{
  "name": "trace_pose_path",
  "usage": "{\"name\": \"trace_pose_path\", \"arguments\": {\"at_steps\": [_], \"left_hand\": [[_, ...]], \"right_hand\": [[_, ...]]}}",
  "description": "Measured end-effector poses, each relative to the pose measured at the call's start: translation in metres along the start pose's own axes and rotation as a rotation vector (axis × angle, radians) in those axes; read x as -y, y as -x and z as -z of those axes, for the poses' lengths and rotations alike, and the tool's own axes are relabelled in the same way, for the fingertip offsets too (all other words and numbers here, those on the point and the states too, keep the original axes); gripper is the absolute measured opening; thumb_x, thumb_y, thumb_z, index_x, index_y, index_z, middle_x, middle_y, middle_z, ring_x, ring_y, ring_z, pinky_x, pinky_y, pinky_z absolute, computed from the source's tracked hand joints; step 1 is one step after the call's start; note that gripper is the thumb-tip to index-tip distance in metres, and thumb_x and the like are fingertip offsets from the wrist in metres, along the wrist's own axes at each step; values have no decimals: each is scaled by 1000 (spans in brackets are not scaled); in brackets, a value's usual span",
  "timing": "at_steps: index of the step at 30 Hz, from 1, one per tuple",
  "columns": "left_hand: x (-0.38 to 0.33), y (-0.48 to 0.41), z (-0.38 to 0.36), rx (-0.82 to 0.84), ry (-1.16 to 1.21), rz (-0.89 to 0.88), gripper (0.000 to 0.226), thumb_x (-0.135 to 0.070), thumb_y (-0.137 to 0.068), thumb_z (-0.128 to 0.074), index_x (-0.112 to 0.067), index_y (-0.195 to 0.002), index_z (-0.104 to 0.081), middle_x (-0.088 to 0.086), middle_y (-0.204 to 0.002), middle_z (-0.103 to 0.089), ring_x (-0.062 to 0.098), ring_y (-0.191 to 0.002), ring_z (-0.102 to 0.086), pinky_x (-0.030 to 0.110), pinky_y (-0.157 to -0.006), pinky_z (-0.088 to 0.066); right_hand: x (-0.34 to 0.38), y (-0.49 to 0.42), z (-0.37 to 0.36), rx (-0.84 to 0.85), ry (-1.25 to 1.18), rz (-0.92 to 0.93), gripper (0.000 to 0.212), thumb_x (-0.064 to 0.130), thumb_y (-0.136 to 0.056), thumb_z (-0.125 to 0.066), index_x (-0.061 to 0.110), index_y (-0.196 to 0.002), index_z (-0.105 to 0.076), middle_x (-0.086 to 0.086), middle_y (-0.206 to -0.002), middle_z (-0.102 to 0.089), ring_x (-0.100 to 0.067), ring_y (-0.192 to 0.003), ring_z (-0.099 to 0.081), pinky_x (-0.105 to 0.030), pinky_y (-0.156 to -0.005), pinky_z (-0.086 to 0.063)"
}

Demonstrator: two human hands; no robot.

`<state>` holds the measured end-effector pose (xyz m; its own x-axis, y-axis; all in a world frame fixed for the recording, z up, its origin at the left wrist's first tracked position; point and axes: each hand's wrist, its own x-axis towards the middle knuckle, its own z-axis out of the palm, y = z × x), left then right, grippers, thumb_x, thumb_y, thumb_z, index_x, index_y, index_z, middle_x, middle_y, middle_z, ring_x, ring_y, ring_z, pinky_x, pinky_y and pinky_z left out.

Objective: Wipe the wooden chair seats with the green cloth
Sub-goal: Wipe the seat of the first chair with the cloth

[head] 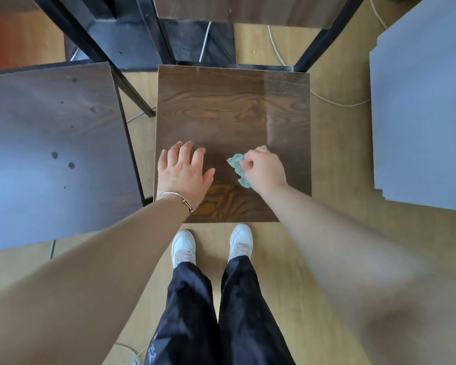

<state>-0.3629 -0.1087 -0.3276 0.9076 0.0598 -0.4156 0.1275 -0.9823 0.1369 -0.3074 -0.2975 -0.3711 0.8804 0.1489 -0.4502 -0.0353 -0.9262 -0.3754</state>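
Note:
A dark wooden chair seat (232, 106) with strong grain lies straight below me. My right hand (265, 171) grips a crumpled green cloth (238, 164) and holds it down on the near right part of that seat. My left hand (183, 172) rests flat on the near left part of the same seat, fingers spread. A thin bracelet circles the left wrist. Part of the cloth is hidden under my right hand.
A second wooden seat (50, 154) stands to the left and a third, glare-washed seat (421, 114) to the right. Black metal chair frames (132, 35) and a backrest panel rise behind. Thin cords (337, 102) lie on the wooden floor. My white shoes (211, 243) stand at the seat's front edge.

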Motion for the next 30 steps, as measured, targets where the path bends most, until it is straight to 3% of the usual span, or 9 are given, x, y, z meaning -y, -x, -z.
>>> {"name": "trace_pose_path", "arguments": {"at_steps": [4, 8, 12, 14, 17, 22, 24, 30], "left_hand": [[-4, 20, -14, 16, -5, -28, 53, -51, -98, -38, -23, -143, -38, 7, -152, -35, 30, -144, -22, 51, -119, -16], [-2, 32, -23, 29, -41, -46, 51, -50, -99, -39, -23, -142, -40, 7, -151, -36, 32, -143, -24, 52, -119, -17], [-1, 30, -17, 21, -45, -24, 50, -50, -98, -41, -22, -140, -42, 8, -150, -38, 32, -142, -26, 53, -118, -19], [-3, 20, -8, 10, -46, -24, 51, -50, -98, -41, -22, -141, -42, 7, -150, -38, 32, -143, -25, 52, -118, -19], [-10, -6, 7, -18, -53, -37, 52, -50, -98, -40, -22, -142, -40, 8, -151, -36, 32, -143, -23, 51, -119, -16], [-27, -62, 30, -91, -40, -26, 53, -51, -98, -38, -22, -143, -38, 9, -152, -34, 32, -144, -22, 51, -119, -15], [-32, -79, 35, -112, -40, -25, 54, -51, -98, -37, -22, -144, -37, 9, -152, -34, 32, -144, -22, 51, -119, -15], [-39, -103, 32, -120, -52, -51, 53, -51, -98, -38, -23, -143, -36, 8, -153, -33, 32, -145, -21, 51, -119, -16]], "right_hand": [[-15, 68, -28, -28, -84, 77, 21, 17, -89, -57, 10, -69, -55, -5, -83, -57, -24, -64, -49, -30, -55, -34], [-27, 111, -46, 38, -24, 126, 19, 24, -96, -53, 12, -89, -65, 1, -97, -60, -17, -76, -55, -25, -60, -34], [-24, 111, -35, 86, -137, 64, 22, 23, -94, -55, 11, -77, -62, 3, -88, -57, -18, -74, -53, -28, -57, -37], [-23, 91, -16, -8, -209, 42, 21, 19, -90, -60, 9, -72, -62, -2, -83, -59, -21, -72, -56, -34, -61, -46], [-19, 30, 25, -160, -257, -18, 20, 20, -87, -64, 9, -71, -63, -7, -86, -63, -25, -77, -58, -35, -68, -47], [5, -100, 96, -224, -102, -59, 24, 33, -97, -52, 16, -92, -68, 2, -96, -60, -14, -83, -55, -15, -61, -40], [13, -142, 111, -222, -71, -63, 25, 35, -98, -50, 17, -102, -68, 2, -98, -62, -14, -85, -58, -20, -66, -47], [20, -198, 106, -107, 142, -94, 25, 32, -98, -50, 15, -112, -64, -4, -100, -62, -21, -80, -52, -29, -66, -40]]}}
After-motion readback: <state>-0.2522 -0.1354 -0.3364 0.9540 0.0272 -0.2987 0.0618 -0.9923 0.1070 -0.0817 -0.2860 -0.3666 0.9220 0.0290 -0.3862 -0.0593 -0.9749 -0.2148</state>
